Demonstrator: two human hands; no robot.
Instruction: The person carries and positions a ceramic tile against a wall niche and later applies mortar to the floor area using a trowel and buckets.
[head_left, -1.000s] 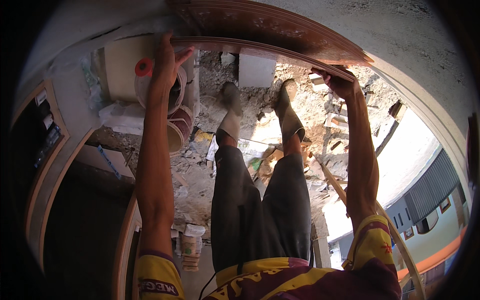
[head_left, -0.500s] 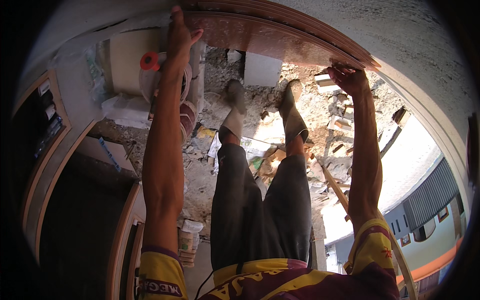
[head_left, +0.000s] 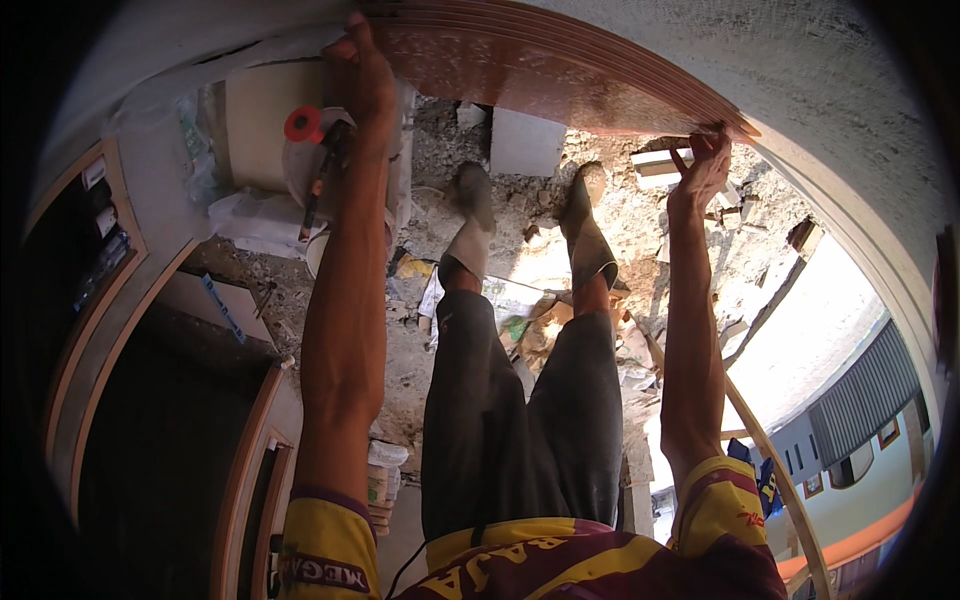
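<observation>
At the upper middle, long brown glossy panels (head_left: 530, 75) with stepped edges lie across the view along a grey wall. My left hand (head_left: 368, 80) is at their left end, fingers curled against the edge. My right hand (head_left: 705, 165) is under their right end, fingertips touching the edge and some fingers spread. Below my left hand are a pale bucket (head_left: 305, 165), a red disc (head_left: 302, 124) and a dark-handled tool (head_left: 318, 190), partly hidden by my forearm.
My boots stand on rubble (head_left: 530, 250) with scraps and a grey slab (head_left: 526, 140). Wooden-framed openings (head_left: 150, 245) line the left. A wooden batten (head_left: 760, 440) leans at the right beside a bright opening. Pale stacked bags (head_left: 385, 470) are behind me.
The lower brown panel has risen against the others. Both hands have moved up; the left one's fingers have curled and the right one's grip has loosened to fingertips.
</observation>
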